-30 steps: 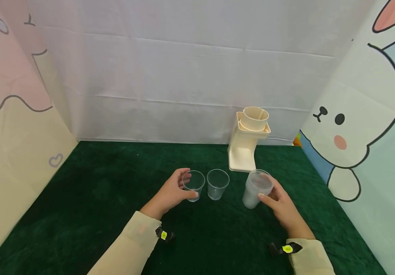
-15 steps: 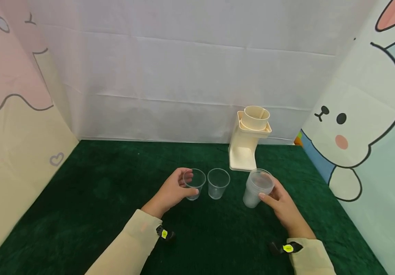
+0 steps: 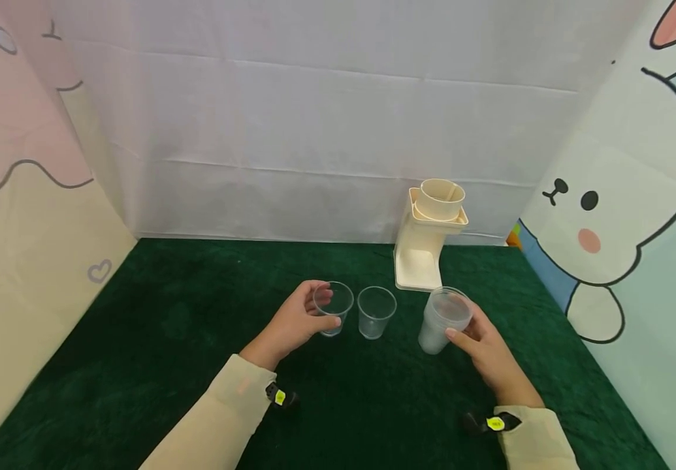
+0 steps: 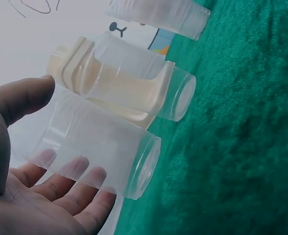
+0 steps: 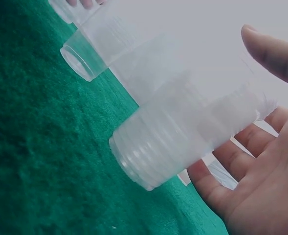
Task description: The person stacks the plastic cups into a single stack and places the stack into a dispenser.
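Note:
My left hand (image 3: 299,316) grips a clear plastic cup (image 4: 102,142), with the thumb on the near side and the fingers behind it. This cup is upright and looks slightly off the cloth in the head view. A second clear plastic cup (image 3: 376,313) stands upright just to its right, untouched. Farther right, my right hand (image 3: 487,352) holds a stack of nested plastic cups (image 3: 439,326), thumb near the rim and fingers round the far side. The stack's base (image 5: 134,169) is low at the green cloth; whether it touches is unclear.
Behind the stack stands a cream-coloured stand (image 3: 420,258) with a round cup-like holder (image 3: 441,196) on top. Dark green cloth (image 3: 167,365) covers the table. A white sheet (image 3: 314,117) hangs along the back, with printed cartoon sheets at both sides.
The left hand and its cup have risen slightly against the second cup. The right hand and stack keep their place; the whole view has shifted a little.

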The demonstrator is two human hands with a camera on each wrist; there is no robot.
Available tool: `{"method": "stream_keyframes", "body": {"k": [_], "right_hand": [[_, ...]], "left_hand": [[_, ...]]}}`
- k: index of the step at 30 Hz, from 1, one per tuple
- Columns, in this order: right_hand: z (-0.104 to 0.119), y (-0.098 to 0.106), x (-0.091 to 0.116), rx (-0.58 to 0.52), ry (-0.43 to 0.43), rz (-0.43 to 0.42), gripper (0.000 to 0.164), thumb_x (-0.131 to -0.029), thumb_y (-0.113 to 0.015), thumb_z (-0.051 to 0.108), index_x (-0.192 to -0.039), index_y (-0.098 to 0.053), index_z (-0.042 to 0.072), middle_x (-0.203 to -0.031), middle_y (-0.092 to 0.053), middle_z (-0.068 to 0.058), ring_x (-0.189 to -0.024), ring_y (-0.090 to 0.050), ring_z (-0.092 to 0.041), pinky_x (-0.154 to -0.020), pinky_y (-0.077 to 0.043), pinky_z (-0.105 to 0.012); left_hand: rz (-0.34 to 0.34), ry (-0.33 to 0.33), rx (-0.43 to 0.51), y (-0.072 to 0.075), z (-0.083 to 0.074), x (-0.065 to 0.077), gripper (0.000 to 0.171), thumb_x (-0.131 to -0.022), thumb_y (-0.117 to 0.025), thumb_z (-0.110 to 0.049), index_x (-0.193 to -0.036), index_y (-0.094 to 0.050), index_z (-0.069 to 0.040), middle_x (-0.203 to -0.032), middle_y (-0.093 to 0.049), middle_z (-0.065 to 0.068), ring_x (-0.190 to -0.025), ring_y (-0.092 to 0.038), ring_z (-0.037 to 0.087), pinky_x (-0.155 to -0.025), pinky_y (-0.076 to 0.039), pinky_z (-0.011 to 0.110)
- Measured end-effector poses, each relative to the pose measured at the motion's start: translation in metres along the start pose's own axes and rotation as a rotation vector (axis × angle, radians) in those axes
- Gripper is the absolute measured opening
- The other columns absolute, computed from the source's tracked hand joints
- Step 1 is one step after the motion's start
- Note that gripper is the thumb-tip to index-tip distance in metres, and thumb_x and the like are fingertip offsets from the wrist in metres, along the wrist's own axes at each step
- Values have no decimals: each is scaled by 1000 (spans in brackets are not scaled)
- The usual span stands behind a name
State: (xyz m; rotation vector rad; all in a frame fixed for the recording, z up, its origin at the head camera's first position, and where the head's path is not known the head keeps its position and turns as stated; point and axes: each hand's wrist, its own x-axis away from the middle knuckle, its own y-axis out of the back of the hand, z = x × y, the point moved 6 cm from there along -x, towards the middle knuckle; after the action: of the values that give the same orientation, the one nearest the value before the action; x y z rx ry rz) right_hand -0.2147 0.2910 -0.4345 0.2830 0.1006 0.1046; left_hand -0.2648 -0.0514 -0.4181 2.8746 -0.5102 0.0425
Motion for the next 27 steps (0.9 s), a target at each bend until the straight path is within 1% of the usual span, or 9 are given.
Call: {"method": "stream_keyframes", "body": {"k": [4, 6, 8, 13, 18, 21, 27], "right_hand": [[1, 1, 0, -6, -4, 4, 67, -106, -59, 15, -161, -23, 6, -156, -36, -22, -141, -35, -45, -111, -28, -73], [2, 1, 1, -12, -9, 8, 67, -106, -59, 16, -161, -22, 5, -157, -35, -23, -142, -34, -46, -111, -26, -73], [2, 1, 1, -16, -13, 8, 67, -106, -59, 15, -161, -22, 5, -157, -34, -24, -142, -34, -46, -112, -26, -73], [2, -1, 3, -21, -9, 7, 67, -106, -58, 15, -161, -21, 5, -157, -35, -24, -141, -35, -46, -112, -26, -73], [2, -1, 4, -21, -20, 9, 67, -106, -59, 16, -161, -22, 7, -156, -35, -23, -141, -36, -45, -112, -26, -73], [3, -1, 3, -27, -32, 13, 67, -106, -59, 18, -162, -22, 9, -157, -34, -22, -143, -34, -46, -112, -25, -74], [3, -1, 4, -40, -58, 13, 69, -106, -60, 20, -162, -22, 10, -159, -30, -22, -144, -30, -46, -112, -22, -75]], "left_hand": [[6, -11, -24, 2, -8, 2, 66, -90, -82, -17, -146, -47, -16, -146, -56, 4, -138, -50, 26, -115, -38, 51], [20, -17, -34, 4, -12, 4, 66, -91, -82, -17, -146, -47, -16, -146, -56, 4, -138, -50, 25, -115, -38, 51], [50, -27, -40, 6, -17, 5, 66, -91, -81, -18, -147, -46, -17, -147, -55, 4, -140, -49, 24, -116, -37, 51], [131, -76, -49, 9, -33, 9, 69, -92, -80, -18, -150, -43, -14, -150, -52, 9, -142, -47, 25, -116, -36, 51], [176, -114, -60, 7, -47, 10, 70, -92, -80, -16, -150, -42, -12, -148, -53, 7, -140, -48, 24, -118, -34, 49], [193, -135, -66, 5, -54, 8, 71, -91, -80, -15, -150, -41, -11, -147, -54, 5, -139, -49, 21, -118, -34, 48], [246, -179, -78, -3, -75, 6, 68, -92, -79, -13, -149, -42, -12, -146, -55, 8, -138, -50, 21, -117, -35, 49]]}}
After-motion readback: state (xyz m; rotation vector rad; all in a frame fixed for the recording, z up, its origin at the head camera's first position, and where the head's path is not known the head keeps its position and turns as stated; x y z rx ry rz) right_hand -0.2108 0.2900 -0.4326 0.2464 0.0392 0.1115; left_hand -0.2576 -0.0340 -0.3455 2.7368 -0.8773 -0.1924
